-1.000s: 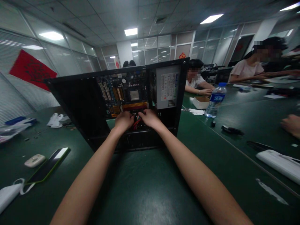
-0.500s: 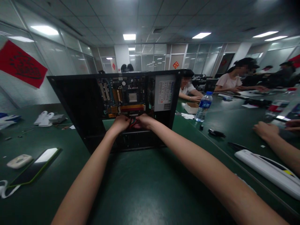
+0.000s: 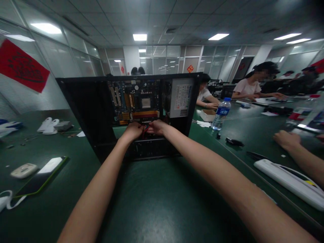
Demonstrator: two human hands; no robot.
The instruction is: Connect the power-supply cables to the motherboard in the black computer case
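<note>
An open black computer case (image 3: pixel 87 101) stands upright on the green table. Inside it are a motherboard (image 3: pixel 146 103) and, at its right, a grey power supply (image 3: pixel 181 101). Below the motherboard, my left hand (image 3: pixel 133 131) is closed at the left side of a bundle of thin coloured cables (image 3: pixel 145 130). My right hand (image 3: pixel 158 128) has its fingers closed on the same bundle from the right. The fingertips of both hands nearly meet, and the cable ends are too small to make out.
At the left lie a phone (image 3: pixel 42 176) and a pale case (image 3: pixel 24 171). On the right are a water bottle (image 3: pixel 221 114), a small box (image 3: pixel 208 115), a black object (image 3: pixel 234 142) and a long white tool (image 3: pixel 288 182). Another person's hand (image 3: pixel 287 139) rests at far right.
The computer case appears shifted slightly right and up in the view, with both my hands moving along. My hands stay at the cables.
</note>
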